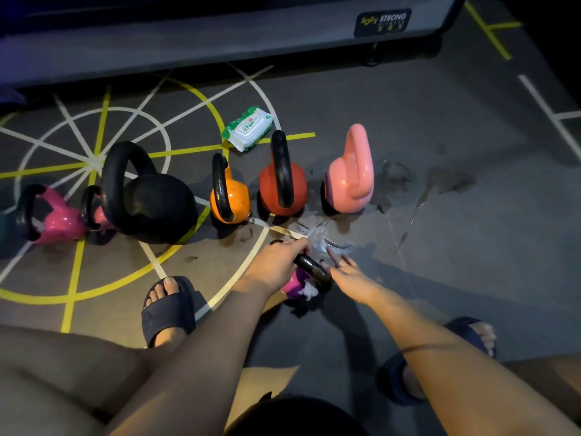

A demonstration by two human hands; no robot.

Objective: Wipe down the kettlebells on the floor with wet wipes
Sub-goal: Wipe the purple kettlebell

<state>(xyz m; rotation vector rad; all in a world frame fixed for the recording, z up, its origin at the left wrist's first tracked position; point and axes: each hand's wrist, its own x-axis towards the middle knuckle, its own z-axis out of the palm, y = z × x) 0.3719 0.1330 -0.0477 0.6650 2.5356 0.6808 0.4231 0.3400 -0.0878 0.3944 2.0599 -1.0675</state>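
Roughly midway: a small purple kettlebell with a black handle point(314, 271) is being wiped on the grey marked gym floor point(456, 247), at 6 o'clock from the row.

Left hand point(276, 262) has its fingers curled round the handle, while the right hand point(349, 273) is spread flat with straight fingers and holds nothing. A crumpled white wipe point(308, 291) sits against the bell's body, and whether the right hand touches it is hard to tell in this dim light. The handle's long axis runs from 10 to 4 o'clock, with the body tipped toward the person. Wet streaks around the tall pink kettlebell point(349, 177) and the red kettlebell point(283, 187) suggest those are done. The orange kettlebell point(231, 199), the large black kettlebell point(151, 199) and the magenta kettlebells point(59, 220) at 9 o'clock likely remain. A green-and-white wipes pack point(246, 129) lies at 12 o'clock.
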